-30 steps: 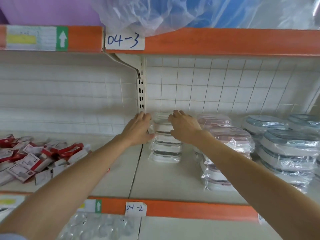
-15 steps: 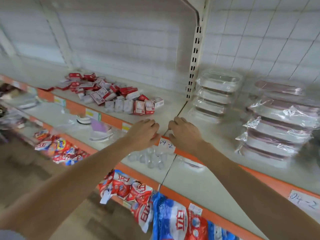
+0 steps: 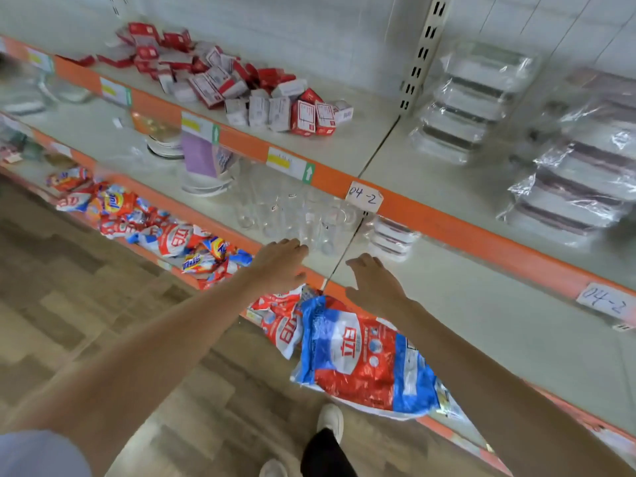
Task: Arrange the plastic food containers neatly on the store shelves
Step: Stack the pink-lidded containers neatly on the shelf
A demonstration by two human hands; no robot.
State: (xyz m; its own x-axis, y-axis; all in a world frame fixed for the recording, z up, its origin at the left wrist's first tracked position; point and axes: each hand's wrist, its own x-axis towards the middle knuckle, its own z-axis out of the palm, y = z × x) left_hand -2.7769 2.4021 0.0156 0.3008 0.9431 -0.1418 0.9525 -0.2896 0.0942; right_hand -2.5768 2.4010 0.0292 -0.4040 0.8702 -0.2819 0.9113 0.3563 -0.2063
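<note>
I'm reaching down toward the lower shelf (image 3: 464, 315) with both arms stretched out, and the thing I'm after is the small stack of containers (image 3: 392, 237) sitting at the back of that shelf, tucked just under the orange edge with the 04-2 label (image 3: 364, 197); it's lying ahead of my right hand (image 3: 373, 282) and a touch to its right, its long side running along the shelf, so my right hand is plainly the nearer one, while my left hand (image 3: 280, 263) is hovering over the shelf's front edge in front of the clear drinking glasses (image 3: 296, 215). Both sets of fingers are released, spread forward, palms down, gripping nothing and not yet touching the stack. The other container stacks (image 3: 471, 98) are standing up on the shelf above, well apart from my hands, beside the wrapped stacks (image 3: 578, 173) on the right. I'm judging the next bit as a short push forward and rightward with the right hand, keeping the left clear of those glasses
</note>
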